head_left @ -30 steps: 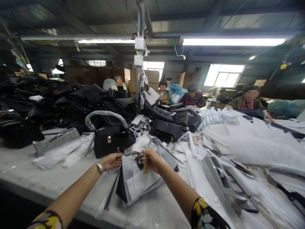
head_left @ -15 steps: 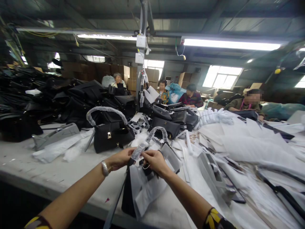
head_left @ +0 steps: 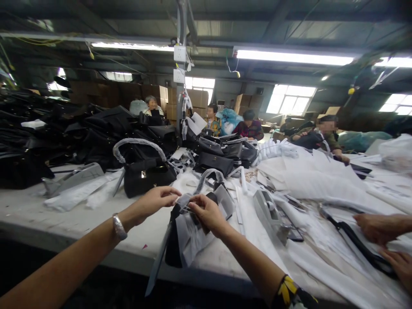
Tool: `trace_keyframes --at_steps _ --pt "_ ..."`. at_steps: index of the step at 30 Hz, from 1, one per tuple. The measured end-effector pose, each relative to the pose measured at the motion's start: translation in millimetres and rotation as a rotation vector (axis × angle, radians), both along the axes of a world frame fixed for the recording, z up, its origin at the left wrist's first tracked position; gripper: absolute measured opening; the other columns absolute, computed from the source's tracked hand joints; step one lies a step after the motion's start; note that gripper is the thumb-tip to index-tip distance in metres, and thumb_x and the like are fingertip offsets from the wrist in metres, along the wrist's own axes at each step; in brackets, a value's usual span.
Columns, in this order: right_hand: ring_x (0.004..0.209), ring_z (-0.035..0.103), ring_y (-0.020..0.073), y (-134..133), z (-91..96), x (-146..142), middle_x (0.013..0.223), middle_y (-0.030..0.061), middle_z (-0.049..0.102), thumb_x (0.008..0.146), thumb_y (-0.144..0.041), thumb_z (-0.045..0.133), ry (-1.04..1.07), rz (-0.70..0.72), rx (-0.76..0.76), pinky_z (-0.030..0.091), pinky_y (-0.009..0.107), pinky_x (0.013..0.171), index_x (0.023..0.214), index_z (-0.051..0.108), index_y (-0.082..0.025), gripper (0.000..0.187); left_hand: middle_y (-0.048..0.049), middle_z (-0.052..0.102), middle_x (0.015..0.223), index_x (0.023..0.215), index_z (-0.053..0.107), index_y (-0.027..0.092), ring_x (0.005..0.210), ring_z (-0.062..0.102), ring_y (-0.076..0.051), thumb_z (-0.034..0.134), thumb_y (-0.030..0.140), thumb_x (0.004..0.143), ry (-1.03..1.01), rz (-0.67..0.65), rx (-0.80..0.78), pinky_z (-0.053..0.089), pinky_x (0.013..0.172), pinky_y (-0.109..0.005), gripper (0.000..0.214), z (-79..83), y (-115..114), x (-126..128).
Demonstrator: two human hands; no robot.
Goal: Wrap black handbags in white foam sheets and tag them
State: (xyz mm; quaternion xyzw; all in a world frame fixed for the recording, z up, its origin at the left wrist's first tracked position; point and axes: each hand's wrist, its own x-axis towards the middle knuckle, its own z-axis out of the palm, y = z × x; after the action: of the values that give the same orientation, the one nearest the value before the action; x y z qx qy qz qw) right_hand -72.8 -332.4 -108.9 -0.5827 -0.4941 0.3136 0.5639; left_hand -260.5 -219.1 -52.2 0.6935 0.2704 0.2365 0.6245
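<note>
A black handbag stands tilted at the table's front edge, partly covered by white wrapping sheet. Its arched handle is wrapped in clear plastic. My right hand is pinched closed at the handle's lower end; any small cord or tag between the fingertips is too blurred to tell. My left hand, wearing a silver bracelet, is just left of that end, fingers stretched out and thumb apart, holding nothing visible. A dark strap hangs from the bag over the table edge.
Another black handbag with a wrapped handle stands behind my left hand. Black bags are heaped at the back left. White sheets and a grey insert lie to the right. A co-worker's hands reach in at right.
My left hand has let go of the handle end and drawn slightly left, fingers opening. My right hand stays pinched there. A co-worker's hands have come in at the right, and the view has shifted.
</note>
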Motion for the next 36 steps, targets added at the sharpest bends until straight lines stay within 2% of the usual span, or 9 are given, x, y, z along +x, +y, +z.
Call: trace_keyframes --at_steps 5,9,12,15,19,22,25,29,36 --pt "0.074 0.063 0.0145 -0.8 -0.9 -12.7 0.084 0.0008 0.070 0.072 -0.048 0.080 0.296 0.051 -0.012 0.047 0.025 0.069 0.092 0.070 -0.018 0.037 -0.0070 0.072 0.096 0.114 0.070 0.018 0.091 0.067 -0.017 0.076 0.032 0.080 -0.181 0.080 -0.142 0.050 0.093 -0.031 0.037 -12.4 -12.6 -14.0" --pt "0.066 0.062 0.0136 5.9 1.5 -16.4 0.079 0.0031 0.071 0.068 -0.053 0.081 0.580 0.163 -0.082 0.046 0.025 0.063 0.095 0.073 -0.015 0.047 -0.0057 0.070 0.111 0.122 0.065 0.024 0.083 0.065 -0.010 0.076 0.027 0.079 -0.351 0.138 -0.181 0.051 0.092 -0.027 0.044 -28.0 -14.5 -14.7" --pt "0.086 0.069 0.0190 11.6 3.0 -18.0 0.099 0.0091 0.074 0.071 -0.042 0.080 0.701 0.283 -0.041 0.051 0.029 0.079 0.102 0.073 -0.014 0.043 -0.0078 0.065 0.127 0.128 0.063 0.027 0.075 0.063 -0.007 0.077 0.026 0.079 -0.396 0.144 -0.177 0.054 0.084 -0.025 0.051 -36.9 -9.6 -11.1" --pt "0.116 0.064 0.0244 17.0 2.0 -22.8 0.122 0.0105 0.069 0.070 -0.027 0.076 0.742 0.373 0.075 0.047 0.035 0.099 0.107 0.073 -0.017 0.038 -0.0100 0.060 0.137 0.130 0.063 0.027 0.083 0.065 -0.010 0.078 0.027 0.080 -0.397 0.168 -0.157 0.053 0.076 -0.021 0.052 -44.8 -0.9 -6.9" --pt "0.114 0.064 0.0241 30.6 -5.6 -30.9 0.125 0.0096 0.067 0.073 -0.031 0.077 0.562 0.342 0.114 0.050 0.035 0.094 0.118 0.068 -0.021 0.047 -0.0116 0.062 0.135 0.130 0.062 0.023 0.100 0.066 -0.018 0.080 0.033 0.078 -0.390 0.204 -0.108 0.052 0.070 -0.020 0.056 -50.9 9.2 -3.3" --pt "0.076 0.066 0.0190 49.8 -13.6 -32.0 0.089 0.0062 0.072 0.081 -0.049 0.070 0.290 0.090 0.098 0.050 0.028 0.064 0.106 0.072 -0.019 0.040 -0.0136 0.069 0.121 0.133 0.060 0.018 0.099 0.067 -0.022 0.083 0.034 0.075 -0.378 0.199 -0.047 0.052 0.070 -0.024 0.065 -50.0 12.6 -3.0" --pt "0.061 0.055 0.0148 69.9 -17.2 -28.9 0.067 0.0010 0.063 0.082 -0.053 0.067 0.130 -0.043 0.135 0.044 0.026 0.059 0.084 0.074 -0.017 0.037 -0.0121 0.073 0.112 0.131 0.061 0.015 0.098 0.068 -0.023 0.083 0.035 0.074 -0.362 0.221 0.029 0.053 0.079 -0.029 0.064 -47.3 16.0 -3.8" --pt "0.071 0.059 0.0159 85.2 -13.3 -27.9 0.079 0.0011 0.069 0.080 -0.043 0.072 0.044 -0.030 0.183 0.047 0.027 0.069 0.088 0.075 -0.019 0.026 -0.0105 0.071 0.117 0.133 0.059 0.018 0.108 0.066 -0.024 0.081 0.037 0.077 -0.340 0.299 0.113 0.052 0.094 -0.034 0.063 -44.0 21.7 -3.8" --pt "0.073 0.065 0.0180 99.5 -4.2 -24.3 0.081 0.0019 0.073 0.087 -0.044 0.066 -0.271 0.096 0.194 0.047 0.026 0.069 0.090 0.076 -0.021 0.026 -0.0114 0.072 0.113 0.145 0.043 0.017 0.108 0.068 -0.026 0.070 0.042 0.085 -0.276 0.289 0.258 0.054 0.093 -0.037 0.070 -37.5 28.9 2.8"
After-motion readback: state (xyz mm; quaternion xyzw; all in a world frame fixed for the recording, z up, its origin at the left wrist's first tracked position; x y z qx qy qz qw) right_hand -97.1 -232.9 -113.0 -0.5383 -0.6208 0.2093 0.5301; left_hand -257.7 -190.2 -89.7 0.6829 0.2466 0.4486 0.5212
